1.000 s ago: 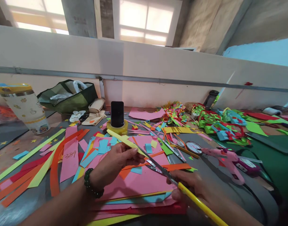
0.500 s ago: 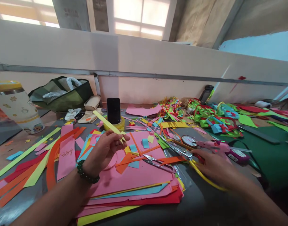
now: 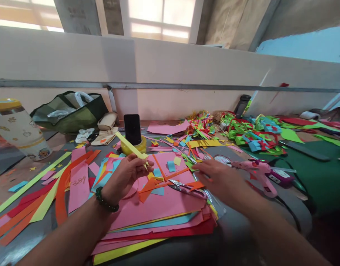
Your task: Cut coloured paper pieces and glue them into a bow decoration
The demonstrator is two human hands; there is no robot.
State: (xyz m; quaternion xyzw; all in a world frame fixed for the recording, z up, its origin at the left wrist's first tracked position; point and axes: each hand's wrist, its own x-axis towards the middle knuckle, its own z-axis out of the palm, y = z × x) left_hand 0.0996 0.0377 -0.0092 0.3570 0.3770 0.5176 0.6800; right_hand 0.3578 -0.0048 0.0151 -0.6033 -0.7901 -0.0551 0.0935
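- A flat, pale-yellow strip [image 3: 127, 143] is pinched in the left hand's [image 3: 127, 170] fingers, above a smooth pink sheet [image 3: 158, 206].
- The right hand [image 3: 221, 181] is stretched leftward; whether anything is gripped cannot be told.
- Between the hands, metal-bladed scissors [image 3: 176, 183] are seen.
- Left of the left hand, "389" is handwritten on a pink strip [image 3: 80, 197].

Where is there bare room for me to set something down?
The grey tabletop by the layered coloured paper stack's near right corner, partly hidden by the right forearm, looks free. So does the green surface between the purple object and dark grey flat bar. Left of the stack, long coloured paper strips crowd the table.
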